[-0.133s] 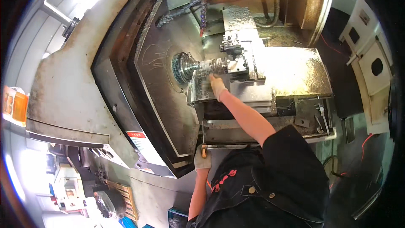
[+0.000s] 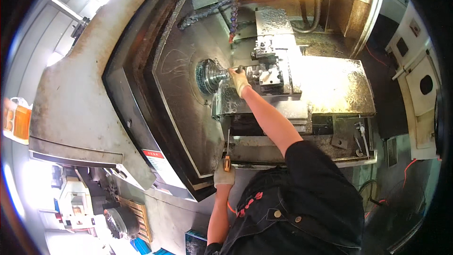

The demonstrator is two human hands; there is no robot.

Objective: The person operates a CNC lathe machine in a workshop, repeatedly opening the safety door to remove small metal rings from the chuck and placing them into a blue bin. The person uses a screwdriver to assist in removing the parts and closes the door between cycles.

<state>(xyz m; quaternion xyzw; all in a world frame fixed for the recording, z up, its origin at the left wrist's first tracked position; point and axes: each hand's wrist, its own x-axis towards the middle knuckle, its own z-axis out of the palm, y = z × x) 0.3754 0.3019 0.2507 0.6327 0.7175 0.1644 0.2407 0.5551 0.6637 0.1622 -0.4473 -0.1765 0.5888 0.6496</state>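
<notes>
My gloved left hand (image 2: pixel 223 178) is closed round the orange handle of a screwdriver-like tool (image 2: pixel 227 163) at the machine's front edge. Its thin metal shaft points up and away from me. Inside the lathe, my gloved right hand (image 2: pixel 239 82) reaches between the round chuck (image 2: pixel 206 77) and the tool block (image 2: pixel 271 76). The fingers curl at a dark piece there, just right of the chuck's nose; what they hold, if anything, cannot be made out.
A jointed coolant hose (image 2: pixel 233 21) hangs behind the chuck. Wet metal covers (image 2: pixel 339 82) spread to the right. A caliper-like tool (image 2: pixel 362 137) and a flat plate (image 2: pixel 339 141) lie on the lower right ledge. The dark door frame (image 2: pixel 137 80) slants along the left.
My right hand has moved up and slightly left, closer to the chuck's nose. The left hand and its tool have risen a little, so the shaft shows more plainly.
</notes>
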